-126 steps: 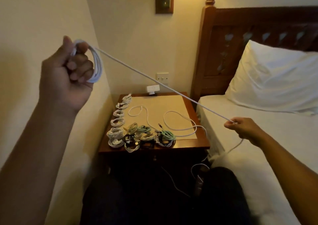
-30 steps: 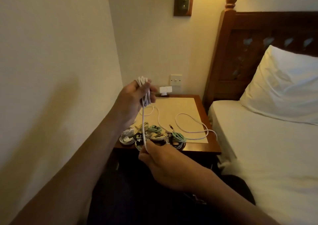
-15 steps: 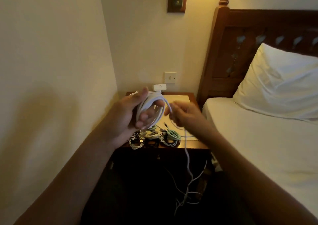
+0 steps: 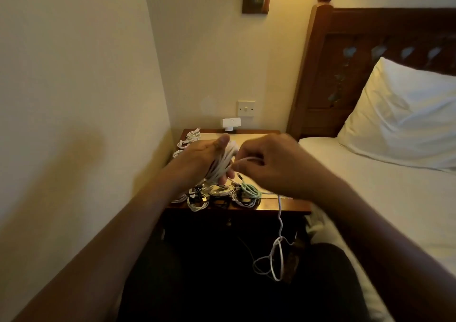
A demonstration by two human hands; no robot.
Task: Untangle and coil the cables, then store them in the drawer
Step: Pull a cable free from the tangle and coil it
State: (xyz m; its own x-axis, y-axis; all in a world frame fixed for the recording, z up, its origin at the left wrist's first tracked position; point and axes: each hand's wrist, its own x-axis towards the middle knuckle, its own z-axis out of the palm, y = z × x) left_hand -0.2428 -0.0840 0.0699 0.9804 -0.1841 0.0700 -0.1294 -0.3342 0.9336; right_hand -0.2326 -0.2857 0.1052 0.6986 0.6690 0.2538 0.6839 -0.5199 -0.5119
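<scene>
You face a dim bedroom corner, with cream walls to your left and ahead. A wooden nightstand [image 4: 271,207] stands between the side wall and the bed [image 4: 370,186]. A white pillow [image 4: 404,117] leans on the carved headboard [image 4: 320,75]. A light switch [image 4: 246,108] is on the wall above the nightstand, with a small white plug block [image 4: 231,124] just below it.

Your left hand [image 4: 197,161] is raised over the nightstand with the thumb pointing up. Its fingers are curled round a bundle of loops of the white cable [image 4: 222,164], and the loops cross the palm with fingertips showing beneath them. Your right hand [image 4: 274,166] is just beside it, knuckles up and fingers bent. Its thumb and forefinger pinch a strand of the same cable where it leaves the bundle. Both hands are a little blurred, so the finer finger placement cannot be told.

From under your right hand the loose tail [image 4: 280,223] drops past the nightstand's front edge. It ends in a slack tangle of loops hanging in front of your dark lap.

Finished coils [image 4: 197,204] lie in a row along the front of the nightstand top, some white and some black. A mint-green coil [image 4: 250,189] lies at the right end of the row. More white coils [image 4: 191,138] run up the left edge beside the wall. The nightstand's front below the top is too dark to make out.
</scene>
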